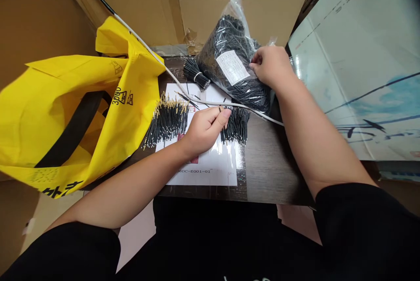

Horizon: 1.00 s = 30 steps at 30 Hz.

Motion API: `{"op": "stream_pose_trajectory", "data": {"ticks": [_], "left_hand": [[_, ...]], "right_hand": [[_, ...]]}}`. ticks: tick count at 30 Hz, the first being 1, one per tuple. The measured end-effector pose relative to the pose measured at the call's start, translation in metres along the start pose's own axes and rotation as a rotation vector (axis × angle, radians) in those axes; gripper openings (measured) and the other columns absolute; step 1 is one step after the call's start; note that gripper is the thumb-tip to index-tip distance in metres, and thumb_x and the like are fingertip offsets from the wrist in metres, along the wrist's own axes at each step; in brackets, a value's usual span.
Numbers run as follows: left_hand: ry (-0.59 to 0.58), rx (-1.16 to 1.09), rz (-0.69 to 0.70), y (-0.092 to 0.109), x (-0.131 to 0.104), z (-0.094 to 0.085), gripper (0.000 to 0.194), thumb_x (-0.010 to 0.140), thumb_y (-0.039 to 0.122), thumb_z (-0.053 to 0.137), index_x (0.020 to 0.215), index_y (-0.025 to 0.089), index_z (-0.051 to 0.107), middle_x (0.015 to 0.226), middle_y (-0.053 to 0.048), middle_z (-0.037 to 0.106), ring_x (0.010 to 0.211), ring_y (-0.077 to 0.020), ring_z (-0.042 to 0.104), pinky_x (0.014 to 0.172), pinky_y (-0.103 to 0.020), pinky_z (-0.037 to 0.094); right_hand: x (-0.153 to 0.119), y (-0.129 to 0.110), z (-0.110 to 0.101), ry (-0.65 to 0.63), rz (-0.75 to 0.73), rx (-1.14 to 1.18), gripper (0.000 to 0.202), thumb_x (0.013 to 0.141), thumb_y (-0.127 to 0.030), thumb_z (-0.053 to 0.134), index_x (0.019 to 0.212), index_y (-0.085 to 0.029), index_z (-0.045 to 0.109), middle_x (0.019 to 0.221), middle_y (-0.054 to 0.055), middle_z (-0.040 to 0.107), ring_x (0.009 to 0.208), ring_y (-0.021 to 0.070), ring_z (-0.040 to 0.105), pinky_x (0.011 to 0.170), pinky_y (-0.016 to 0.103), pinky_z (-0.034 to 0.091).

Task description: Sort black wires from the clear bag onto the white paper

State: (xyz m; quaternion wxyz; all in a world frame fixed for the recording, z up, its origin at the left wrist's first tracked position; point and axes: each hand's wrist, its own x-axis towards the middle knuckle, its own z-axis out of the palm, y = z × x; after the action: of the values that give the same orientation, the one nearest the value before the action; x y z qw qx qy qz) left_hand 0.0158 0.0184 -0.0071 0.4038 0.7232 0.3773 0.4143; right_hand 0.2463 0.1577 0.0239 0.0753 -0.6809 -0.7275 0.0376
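Note:
My left hand [205, 128] is closed over the white paper [210, 178], pinching a small dark piece whose tip shows at the thumb. Beside its fingers lies a pile of short black wires [236, 126]; a larger pile with gold-coloured tips [169, 119] is to its left. My right hand [271, 66] is closed in a pinch at the right side of a clear plastic bag [223, 40] full of black wires with a white label [232, 67]. What its fingertips hold is too small to tell. A tied bundle of black wires [196, 73] rests left of the bag.
A yellow bag [141, 75] with a black strap stands at the left. A white cable [170, 73] crosses the dark table [272, 171]. Cardboard [213, 10] stands behind, and a pale printed panel [367, 62] is at the right.

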Motion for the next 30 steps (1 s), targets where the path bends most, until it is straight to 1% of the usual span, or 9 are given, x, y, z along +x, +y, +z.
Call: {"op": "stream_pose_trajectory", "data": {"ticks": [4, 7, 10, 13, 18, 21, 24, 27, 30], "left_hand": [[0.007, -0.012, -0.024, -0.002, 0.0, 0.0, 0.046, 0.104, 0.046, 0.047, 0.067, 0.02, 0.058, 0.058, 0.0, 0.055, 0.059, -0.0113, 0.053, 0.057, -0.028, 0.043], [0.004, -0.056, -0.061, -0.001, -0.001, 0.0, 0.04, 0.102, 0.045, 0.051, 0.078, 0.019, 0.068, 0.061, -0.001, 0.061, 0.057, -0.0096, 0.055, 0.053, -0.025, 0.044], [0.004, -0.125, -0.111, 0.003, -0.001, 0.001, 0.03, 0.098, 0.043, 0.06, 0.091, 0.018, 0.075, 0.072, -0.003, 0.072, 0.054, -0.0074, 0.057, 0.051, -0.023, 0.047], [0.023, -0.203, -0.141, 0.006, 0.0, 0.001, 0.024, 0.094, 0.038, 0.067, 0.096, 0.016, 0.076, 0.085, -0.007, 0.079, 0.058, -0.0078, 0.063, 0.055, -0.022, 0.054], [-0.003, -0.276, -0.139, 0.007, 0.0, 0.002, 0.02, 0.091, 0.033, 0.07, 0.095, 0.014, 0.074, 0.088, -0.009, 0.08, 0.064, -0.0095, 0.07, 0.063, -0.023, 0.061], [-0.022, -0.293, -0.143, 0.006, -0.001, 0.004, 0.018, 0.089, 0.031, 0.072, 0.089, 0.014, 0.069, 0.088, -0.009, 0.079, 0.071, -0.0118, 0.073, 0.067, -0.025, 0.062], [-0.024, -0.281, -0.121, 0.002, -0.002, 0.006, 0.015, 0.09, 0.03, 0.071, 0.088, 0.016, 0.064, 0.089, -0.008, 0.078, 0.074, -0.0129, 0.074, 0.066, -0.026, 0.06], [-0.021, -0.241, -0.087, -0.002, -0.001, 0.005, 0.011, 0.092, 0.025, 0.067, 0.101, 0.019, 0.066, 0.094, -0.007, 0.076, 0.08, -0.0138, 0.074, 0.065, -0.026, 0.057], [-0.036, -0.163, -0.043, -0.004, 0.003, 0.001, 0.025, 0.095, 0.022, 0.062, 0.119, 0.02, 0.068, 0.096, -0.007, 0.076, 0.089, -0.0152, 0.073, 0.073, -0.027, 0.058]], "right_hand": [[0.0, 0.0, 0.003, 0.007, -0.007, -0.057, 0.031, 0.093, -0.03, 0.056, 0.116, -0.02, 0.073, 0.117, 0.011, 0.074, 0.105, 0.026, 0.064, 0.09, 0.035, 0.047], [0.0, 0.0, 0.005, 0.014, -0.014, -0.096, 0.033, 0.094, -0.031, 0.051, 0.117, -0.023, 0.073, 0.117, 0.01, 0.074, 0.107, 0.0288, 0.065, 0.092, 0.038, 0.049], [-0.002, 0.0, 0.005, 0.025, -0.025, -0.112, 0.033, 0.094, -0.029, 0.049, 0.117, -0.025, 0.073, 0.117, 0.009, 0.074, 0.107, 0.0292, 0.065, 0.093, 0.039, 0.049], [-0.005, -0.003, 0.004, 0.04, -0.035, -0.107, 0.035, 0.096, -0.03, 0.047, 0.118, -0.023, 0.073, 0.121, 0.013, 0.07, 0.109, 0.0301, 0.062, 0.093, 0.042, 0.049], [-0.012, -0.009, 0.0, 0.034, -0.025, -0.103, 0.036, 0.099, -0.026, 0.042, 0.116, -0.011, 0.071, 0.123, 0.021, 0.063, 0.107, 0.0318, 0.059, 0.091, 0.046, 0.047], [-0.014, -0.009, -0.001, 0.03, -0.041, -0.089, 0.035, 0.103, -0.031, 0.037, 0.108, -0.016, 0.068, 0.119, 0.018, 0.064, 0.11, 0.0306, 0.053, 0.094, 0.048, 0.045], [-0.016, -0.009, -0.002, 0.023, -0.058, -0.045, 0.032, 0.103, -0.033, 0.036, 0.097, -0.022, 0.066, 0.113, 0.015, 0.064, 0.115, 0.0319, 0.045, 0.097, 0.051, 0.043], [-0.017, -0.013, -0.004, -0.015, -0.044, -0.046, 0.032, 0.102, -0.032, 0.037, 0.098, -0.021, 0.066, 0.116, 0.016, 0.063, 0.114, 0.0333, 0.046, 0.097, 0.054, 0.043], [-0.018, -0.017, -0.009, -0.068, -0.06, -0.148, 0.033, 0.101, -0.023, 0.036, 0.109, -0.014, 0.066, 0.126, 0.021, 0.061, 0.113, 0.0357, 0.055, 0.096, 0.054, 0.046]]}}
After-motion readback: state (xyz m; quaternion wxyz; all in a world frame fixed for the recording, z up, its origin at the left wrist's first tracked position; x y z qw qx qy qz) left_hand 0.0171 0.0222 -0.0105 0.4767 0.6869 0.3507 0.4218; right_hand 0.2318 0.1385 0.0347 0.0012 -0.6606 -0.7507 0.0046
